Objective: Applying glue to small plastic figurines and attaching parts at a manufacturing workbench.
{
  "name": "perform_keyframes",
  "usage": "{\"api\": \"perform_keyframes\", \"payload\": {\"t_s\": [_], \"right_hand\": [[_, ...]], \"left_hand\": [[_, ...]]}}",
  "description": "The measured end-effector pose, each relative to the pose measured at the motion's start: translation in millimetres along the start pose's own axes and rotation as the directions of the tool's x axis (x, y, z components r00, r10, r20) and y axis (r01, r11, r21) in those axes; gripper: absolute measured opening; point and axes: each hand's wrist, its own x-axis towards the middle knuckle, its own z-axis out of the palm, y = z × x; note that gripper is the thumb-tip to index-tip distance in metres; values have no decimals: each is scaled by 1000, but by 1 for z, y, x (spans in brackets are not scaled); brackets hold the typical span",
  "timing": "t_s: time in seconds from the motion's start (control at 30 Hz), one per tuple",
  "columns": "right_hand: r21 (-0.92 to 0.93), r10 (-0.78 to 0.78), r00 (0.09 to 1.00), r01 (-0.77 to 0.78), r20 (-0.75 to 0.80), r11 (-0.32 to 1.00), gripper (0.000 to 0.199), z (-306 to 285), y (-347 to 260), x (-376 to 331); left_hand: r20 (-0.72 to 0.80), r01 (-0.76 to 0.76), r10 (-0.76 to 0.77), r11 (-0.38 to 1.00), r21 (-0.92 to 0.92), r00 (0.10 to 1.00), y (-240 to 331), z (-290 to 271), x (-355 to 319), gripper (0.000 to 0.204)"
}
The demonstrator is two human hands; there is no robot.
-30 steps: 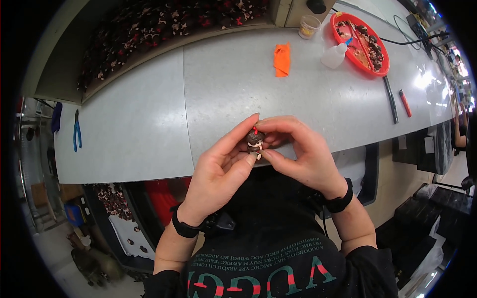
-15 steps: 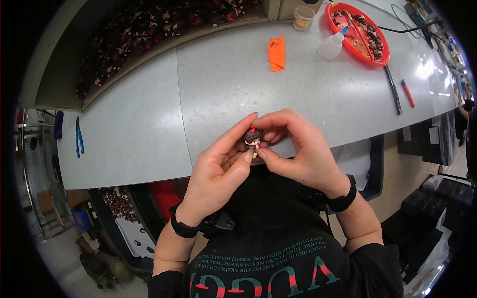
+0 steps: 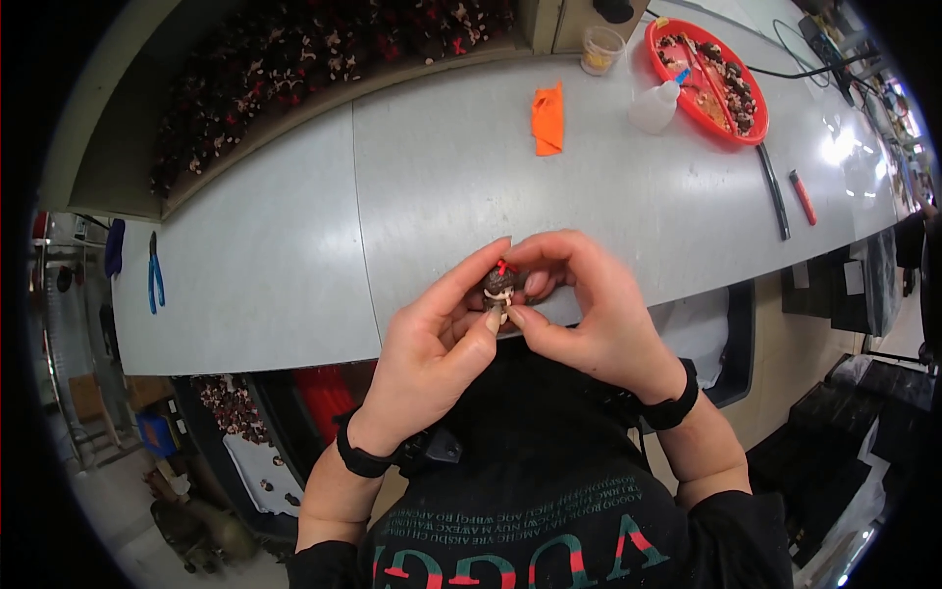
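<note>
A small figurine (image 3: 498, 287) sat between the left hand (image 3: 432, 348) and the right hand (image 3: 589, 314), just above the table (image 3: 294, 255) near its front edge. Behind the hands lay a folded cloth (image 3: 548, 118); farther right stood a squeeze bottle (image 3: 655, 106) beside a tray (image 3: 756, 133). Pliers (image 3: 155, 277) lay far to the left.
</note>
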Motion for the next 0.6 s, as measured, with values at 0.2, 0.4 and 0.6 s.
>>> {"api": "perform_keyframes", "payload": {"t_s": [0.2,0.4,0.6], "right_hand": [[-6,2,1000,-2,2,1000,35,-1,1,-1],[1,36,999,-36,-5,999,33,0,0,-1],[14,1,1000,-1,-1,1000,34,0,1,-1]], "left_hand": [[14,31,-31,1000,0,999,2,-2,0,57],[17,20,-21,999,32,1000,4,-2,-1,54],[48,-5,1,997,80,999,4,-3,0,53]]}}
